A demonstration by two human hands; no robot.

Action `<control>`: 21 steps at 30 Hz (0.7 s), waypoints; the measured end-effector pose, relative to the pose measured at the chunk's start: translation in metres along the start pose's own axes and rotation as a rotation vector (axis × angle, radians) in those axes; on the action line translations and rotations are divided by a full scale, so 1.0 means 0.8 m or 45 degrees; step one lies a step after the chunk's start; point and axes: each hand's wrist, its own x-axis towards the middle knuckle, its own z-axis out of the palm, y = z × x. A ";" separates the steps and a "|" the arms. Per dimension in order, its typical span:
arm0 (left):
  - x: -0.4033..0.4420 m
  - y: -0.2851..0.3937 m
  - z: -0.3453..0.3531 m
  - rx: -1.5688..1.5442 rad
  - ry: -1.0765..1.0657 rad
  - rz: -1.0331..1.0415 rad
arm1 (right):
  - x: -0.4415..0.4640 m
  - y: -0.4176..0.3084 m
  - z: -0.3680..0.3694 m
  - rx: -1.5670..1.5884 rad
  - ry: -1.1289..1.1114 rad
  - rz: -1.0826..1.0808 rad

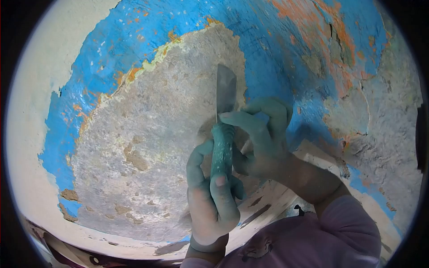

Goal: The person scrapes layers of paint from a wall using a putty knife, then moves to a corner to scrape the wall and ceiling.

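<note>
A knife (226, 89) with a short, flat metal blade and a teal handle flecked with white points upward in front of the wall. My left hand (212, 203) is closed around the handle from below, its thumb lying along the near side. Against the base of the blade, my right hand (266, 136) presses its bent fingers, the foremost fingertip on the metal. Part of that hand is hidden behind the handle. Behind both hands is a bare grey plaster patch (134, 129), bordered by peeling blue paint (118, 49) with orange and yellowish edges.
Cracked, flaking plaster (366, 143) with orange and blue traces covers the right side. A cream-coloured wall strip (31, 102) runs down the left. My torso in a pinkish shirt (295, 245) is at the bottom, and a dark object (67, 250) shows at lower left.
</note>
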 end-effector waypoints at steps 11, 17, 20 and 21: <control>0.000 -0.008 0.006 0.290 0.101 0.087 | -0.014 0.005 0.023 0.141 0.083 0.162; 0.027 -0.008 0.009 0.671 -0.024 0.474 | 0.000 0.022 0.012 -0.006 -0.002 0.200; 0.017 0.022 0.019 0.763 -0.172 -0.067 | -0.003 0.016 0.004 -0.021 -0.005 0.180; 0.011 0.023 0.019 0.726 -0.119 0.080 | -0.004 0.013 0.000 0.021 -0.033 0.182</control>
